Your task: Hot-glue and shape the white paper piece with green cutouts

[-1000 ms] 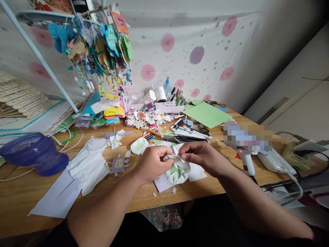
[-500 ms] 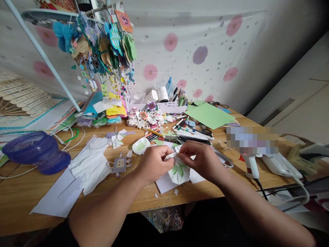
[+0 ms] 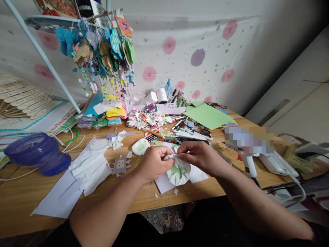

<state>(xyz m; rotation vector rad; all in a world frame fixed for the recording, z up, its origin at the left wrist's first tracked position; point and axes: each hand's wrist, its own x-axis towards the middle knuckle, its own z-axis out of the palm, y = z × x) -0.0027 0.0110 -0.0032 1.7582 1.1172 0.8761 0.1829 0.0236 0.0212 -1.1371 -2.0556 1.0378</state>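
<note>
Between my hands is a crumpled white paper piece (image 3: pixel 179 174) with a green shape on it. My left hand (image 3: pixel 156 162) pinches its upper left edge. At the upper edge, the fingers of my right hand (image 3: pixel 196 156) are closed on the same piece. Below it lies a light sheet of paper (image 3: pixel 163 185) on the wooden table. A similar round white piece with a green middle (image 3: pixel 141 146) rests just beyond my left hand. To the left of that hand is a small purple paper figure with a drawn face (image 3: pixel 120 165).
Pens and markers (image 3: pixel 191 134) lie in a heap beyond my hands, near a green sheet (image 3: pixel 209 116). A white glue gun (image 3: pixel 250 165) stands at right. White crinkled paper (image 3: pixel 89 164) and a blue plastic container (image 3: pixel 38 152) are at left. Paper crafts (image 3: pixel 102 48) hang above.
The white piece has turned slightly and shows more of its face. My right hand has flattened a little, its fingers closer along the upper edge. The camera view has shifted slightly.
</note>
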